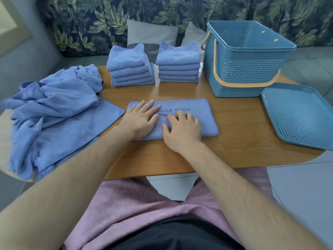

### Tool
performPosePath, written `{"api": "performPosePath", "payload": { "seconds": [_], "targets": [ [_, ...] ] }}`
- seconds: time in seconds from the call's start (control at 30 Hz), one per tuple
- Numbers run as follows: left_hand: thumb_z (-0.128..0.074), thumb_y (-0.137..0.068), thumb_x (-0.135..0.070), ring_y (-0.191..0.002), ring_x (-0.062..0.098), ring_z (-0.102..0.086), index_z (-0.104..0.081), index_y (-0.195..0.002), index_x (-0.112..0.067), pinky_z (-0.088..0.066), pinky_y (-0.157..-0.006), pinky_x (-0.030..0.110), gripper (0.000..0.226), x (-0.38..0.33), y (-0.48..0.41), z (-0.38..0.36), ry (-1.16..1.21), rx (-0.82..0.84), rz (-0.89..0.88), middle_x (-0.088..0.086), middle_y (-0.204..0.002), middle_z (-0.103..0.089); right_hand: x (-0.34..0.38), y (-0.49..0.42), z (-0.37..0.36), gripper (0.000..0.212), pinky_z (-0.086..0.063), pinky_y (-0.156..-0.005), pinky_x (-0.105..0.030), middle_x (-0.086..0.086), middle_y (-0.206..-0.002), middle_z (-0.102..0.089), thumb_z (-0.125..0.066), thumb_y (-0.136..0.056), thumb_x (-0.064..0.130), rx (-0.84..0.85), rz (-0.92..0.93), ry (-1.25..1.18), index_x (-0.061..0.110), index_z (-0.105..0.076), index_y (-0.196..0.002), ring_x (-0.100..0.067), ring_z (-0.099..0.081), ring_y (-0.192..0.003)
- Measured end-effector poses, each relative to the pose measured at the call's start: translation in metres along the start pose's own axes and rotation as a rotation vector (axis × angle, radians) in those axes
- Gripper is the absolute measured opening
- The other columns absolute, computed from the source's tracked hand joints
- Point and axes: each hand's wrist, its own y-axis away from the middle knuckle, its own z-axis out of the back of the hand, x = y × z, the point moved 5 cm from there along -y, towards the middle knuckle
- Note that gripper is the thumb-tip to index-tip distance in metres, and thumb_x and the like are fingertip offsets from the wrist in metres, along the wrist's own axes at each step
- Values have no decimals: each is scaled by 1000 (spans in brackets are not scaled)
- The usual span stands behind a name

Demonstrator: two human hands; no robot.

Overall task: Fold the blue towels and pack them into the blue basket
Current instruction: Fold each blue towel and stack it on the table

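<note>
Pressing the half-folded towel (194, 114) flat on the table (243, 132), you have both hands on top of it, close to the near edge where you sit. Your left hand (140, 120) lies open with the fingers spread over the left part of the cloth, and your right hand (182, 129) rests just beside it with the fingers a little curled. Neither hand grips anything; both only push down, probably to smooth the fold and keep the layers from sliding. The towel is now a long strip with printed letters facing up, so I judge that one more fold is needed before it matches the others.

Two stacks of folded towels (131, 69) (178, 67) stand at the far side of the table, side by side but apart, likely kept there so the middle stays free for folding. A pile of unfolded towels (54, 109) lies at your left, within easy reach of the left hand, and part of it hangs over the table edge. The blue basket (248, 69) stands at the far right with its orange handle down, and no towel shows inside it. Its lid (297, 114) lies flat just beside it, so the opening is ready for packing.
</note>
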Motion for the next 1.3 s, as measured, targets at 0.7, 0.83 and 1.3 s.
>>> {"api": "performPosePath", "payload": {
  "seconds": [0.7,0.83,1.3],
  "targets": [
    [-16,-94,-60,-155,11,-3,-26,-157,-38,-4,-125,39,68,-41,78,-19,117,-33,-83,-14,-167,-12,-46,27,0,45,-10,-126,-35,6,-165,-29,-51,-104,41,235,237,-421,33,-49,-149,-16,-11,-156],
    [-30,-104,-52,-155,12,0,-26,-158,-36,-1,-126,39,56,-39,85,-19,156,-14,-68,-13,-167,-10,-61,50,11,34,-13,-123,-25,2,-154,-47,-64,-97,15,224,285,-623,26,-68,-129,-17,-25,-152],
    [-56,-91,-54,-125,8,-53,-74,-114,-33,-41,-106,39,36,-24,98,12,358,-78,-425,-14,-133,-61,-83,57,28,53,-8,-118,-11,15,-158,-37,-78,-86,8,486,413,-619,42,-65,-126,-1,-15,-151]
  ]
}}
